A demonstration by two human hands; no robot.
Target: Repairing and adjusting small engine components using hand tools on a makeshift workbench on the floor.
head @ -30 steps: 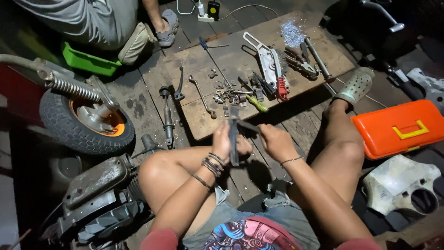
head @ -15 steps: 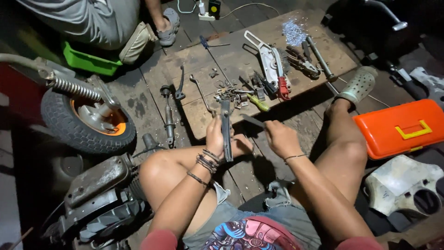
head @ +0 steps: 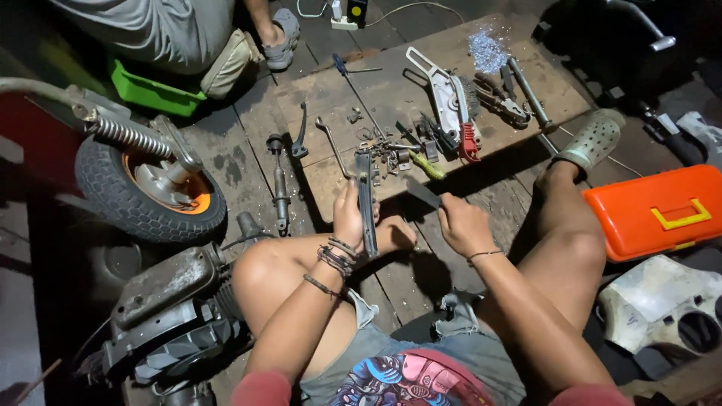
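Note:
I sit on a wooden floor with knees bent. My left hand grips a long flat metal bar, held upright in front of me, its top near a pile of small metal parts. My right hand holds a dark flat file or blade pointing left toward the bar. The blade's tip is close to the bar but I cannot tell if it touches.
A wooden board carries tools, a red-handled tool and metal shavings. A small wheel with spring and an engine lie left. An orange toolbox sits right. Another person sits on a green stool.
My left hand has turned the metal bar more upright and lifted it toward the board. My right hand has shifted slightly right and up with the blade.

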